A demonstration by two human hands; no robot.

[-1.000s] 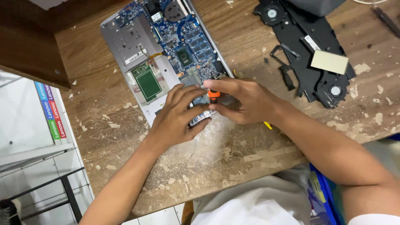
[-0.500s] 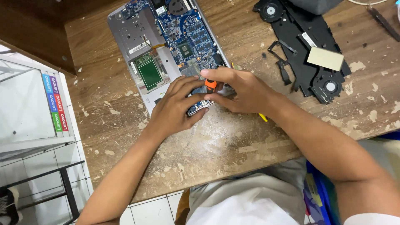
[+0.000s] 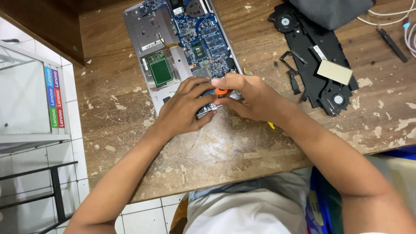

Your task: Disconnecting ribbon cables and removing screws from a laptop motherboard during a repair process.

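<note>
Opened laptop: one opened laptop (image 3: pixel 173 47), silver, bottom cover off, lying on the tabletop (image 3: pixel 242 147) toward 12 o'clock; its near end is under both hands.
Circuit board: one blue circuit board (image 3: pixel 203 37) fills the laptop's right half; one green rectangular patch (image 3: pixel 161 71) sits at about 9 o'clock of it.
Left hand: one left hand (image 3: pixel 184 108), palm down, fingers curled onto the laptop's near edge, pressing it; its grip rests on the case rather than wrapping anything.
Right hand: one right hand (image 3: pixel 251 97), just at 3 o'clock of the left, fingertips meeting it over the laptop's near corner.
Orange-handled tool: one orange-handled tool (image 3: pixel 221 91), pinched in the right hand's grip; only a bit of orange shows between the fingers, and a yellow end (image 3: pixel 271 125) pokes out under the wrist at about 5 o'clock.
Black cover panel: one black cover panel (image 3: pixel 310 56) lies well apart at 2 o'clock, with two round fans (image 3: pixel 338 99) set in it and one tan pad (image 3: pixel 334 72) lying on it.
Cables: white cables (image 3: pixel 407 30) at the far 2 o'clock corner; their number cannot be told.
Grey bag: one grey bag (image 3: pixel 331 13) at 1 o'clock, touching the panel's far end.
</note>
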